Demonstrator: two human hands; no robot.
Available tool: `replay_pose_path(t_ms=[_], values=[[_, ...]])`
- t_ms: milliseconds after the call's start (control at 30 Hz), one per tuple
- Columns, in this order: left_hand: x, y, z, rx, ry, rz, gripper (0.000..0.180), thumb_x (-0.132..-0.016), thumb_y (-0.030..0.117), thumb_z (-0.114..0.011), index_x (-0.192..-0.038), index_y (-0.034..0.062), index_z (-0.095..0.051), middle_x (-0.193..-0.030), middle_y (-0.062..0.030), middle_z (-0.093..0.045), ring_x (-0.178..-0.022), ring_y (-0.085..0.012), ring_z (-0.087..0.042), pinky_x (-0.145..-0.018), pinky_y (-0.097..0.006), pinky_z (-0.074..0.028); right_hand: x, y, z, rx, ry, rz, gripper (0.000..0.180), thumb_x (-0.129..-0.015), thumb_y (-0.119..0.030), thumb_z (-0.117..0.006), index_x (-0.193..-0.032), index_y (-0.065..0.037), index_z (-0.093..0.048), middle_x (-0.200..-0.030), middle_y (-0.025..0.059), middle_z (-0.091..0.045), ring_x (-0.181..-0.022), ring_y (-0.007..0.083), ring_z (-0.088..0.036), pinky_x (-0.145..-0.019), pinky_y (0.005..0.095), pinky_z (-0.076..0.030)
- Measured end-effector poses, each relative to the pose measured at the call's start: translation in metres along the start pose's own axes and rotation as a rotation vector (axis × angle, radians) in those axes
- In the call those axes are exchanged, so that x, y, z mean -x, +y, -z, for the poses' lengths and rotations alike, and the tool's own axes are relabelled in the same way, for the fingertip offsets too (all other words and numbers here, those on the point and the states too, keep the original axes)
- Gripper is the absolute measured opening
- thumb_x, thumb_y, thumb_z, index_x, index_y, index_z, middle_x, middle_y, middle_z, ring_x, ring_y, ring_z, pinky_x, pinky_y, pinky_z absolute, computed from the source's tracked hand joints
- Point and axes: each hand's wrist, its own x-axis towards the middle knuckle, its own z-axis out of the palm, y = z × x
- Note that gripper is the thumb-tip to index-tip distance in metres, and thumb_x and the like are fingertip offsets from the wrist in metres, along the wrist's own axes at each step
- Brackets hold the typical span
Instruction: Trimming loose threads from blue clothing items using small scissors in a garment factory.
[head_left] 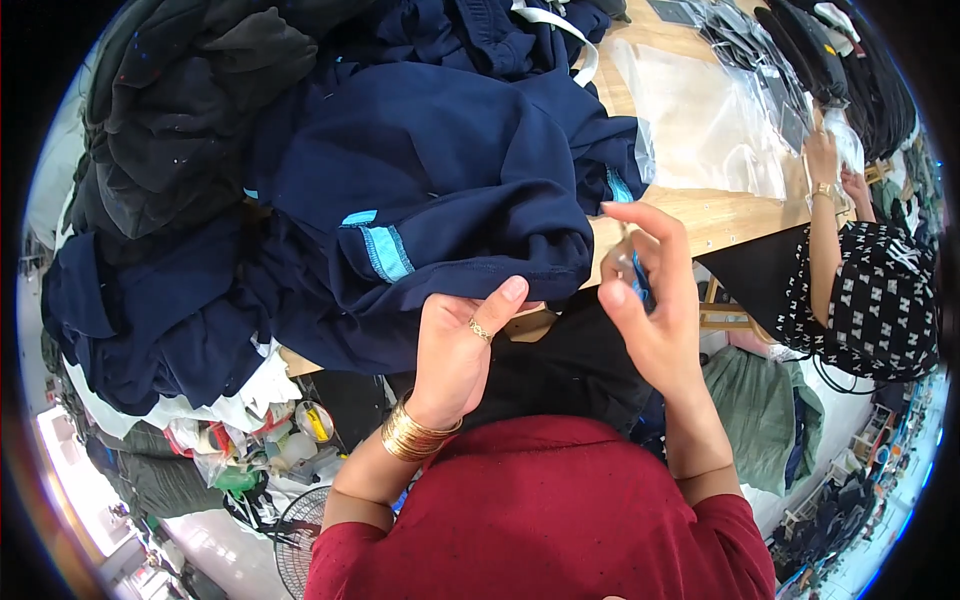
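A navy blue garment [430, 130] with light blue patches [387, 254] lies bunched across the wooden table. My left hand [458, 345], wearing a ring and gold bangles, pinches its near edge, thumb on top and fingers hidden beneath the cloth. Just right of that edge is my right hand [655, 290], its fingers curled around small thread snips [640, 278]. Only a blue part and a blurred metallic bit of the snips show, and the hand appears apart from the garment.
Black clothes [190, 110] are heaped at the left. Clear plastic bags [690, 120] lie on the table [720, 228] at the right, where another person [880, 300] handles a bag beside stacked dark garments [870, 80]. A fan [300, 540] stands below on the left.
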Motion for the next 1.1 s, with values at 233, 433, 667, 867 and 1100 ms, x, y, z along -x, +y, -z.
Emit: replay_pose_path(t_ms=[233, 433, 667, 867, 1100], values=[[-0.002, -0.003, 0.005, -0.01, -0.012, 0.008, 0.016, -0.088, 0.009, -0.055, -0.096, -0.0025, -0.061, -0.094, -0.0109, -0.064, -0.088, -0.0172, -0.061, -0.083, -0.033, -0.048, 0.026, 0.003, 0.001, 0.367, 0.0, 0.046, 0.039, -0.075, -0.021, -0.073, -0.102, -0.002, -0.052, -0.074, 0.0078, -0.059, -0.058, 0.0165, -0.058, -0.053, 0.0258, -0.046], [-0.002, -0.005, 0.004, -0.016, -0.003, -0.014, 0.014, -0.088, 0.008, -0.056, -0.094, -0.0025, -0.061, -0.093, -0.0105, -0.064, -0.086, -0.0171, -0.061, -0.083, -0.033, -0.048, 0.024, 0.011, -0.002, 0.485, 0.047, 0.217, 0.029, -0.074, -0.021, -0.073, -0.092, -0.003, -0.059, -0.071, 0.0065, -0.06, -0.057, 0.0179, -0.059, -0.051, 0.027, -0.045], [-0.002, -0.003, 0.002, 0.012, 0.031, 0.018, 0.012, -0.082, 0.007, -0.065, -0.09, -0.0031, -0.065, -0.085, -0.0064, -0.066, -0.076, -0.0096, -0.06, -0.071, -0.022, -0.046, 0.017, 0.015, 0.0, 0.571, 0.012, 0.315, 0.029, -0.071, -0.021, -0.074, -0.09, -0.005, -0.061, -0.065, 0.0038, -0.055, -0.053, 0.0175, -0.054, -0.048, 0.0275, -0.041], [-0.003, 0.0, 0.004, -0.079, -0.025, 0.045, 0.015, -0.088, 0.009, -0.056, -0.094, -0.0038, -0.061, -0.092, -0.0115, -0.064, -0.086, -0.0177, -0.061, -0.084, -0.033, -0.047, 0.012, 0.014, 0.0, 0.596, -0.011, 0.367, 0.03, -0.069, -0.022, -0.075, -0.09, -0.006, -0.061, -0.062, 0.0025, -0.051, -0.051, 0.0169, -0.052, -0.046, 0.0278, -0.04], [-0.003, 0.002, 0.003, 0.026, 0.021, 0.082, 0.013, -0.084, 0.009, -0.063, -0.088, -0.0032, -0.065, -0.085, -0.0067, -0.066, -0.077, -0.0103, -0.06, -0.072, -0.022, -0.046, 0.011, 0.016, 0.001, 0.6, -0.033, 0.367, 0.027, -0.07, -0.02, -0.074, -0.089, -0.005, -0.061, -0.064, 0.0037, -0.054, -0.052, 0.0182, -0.054, -0.048, 0.0277, -0.042]])
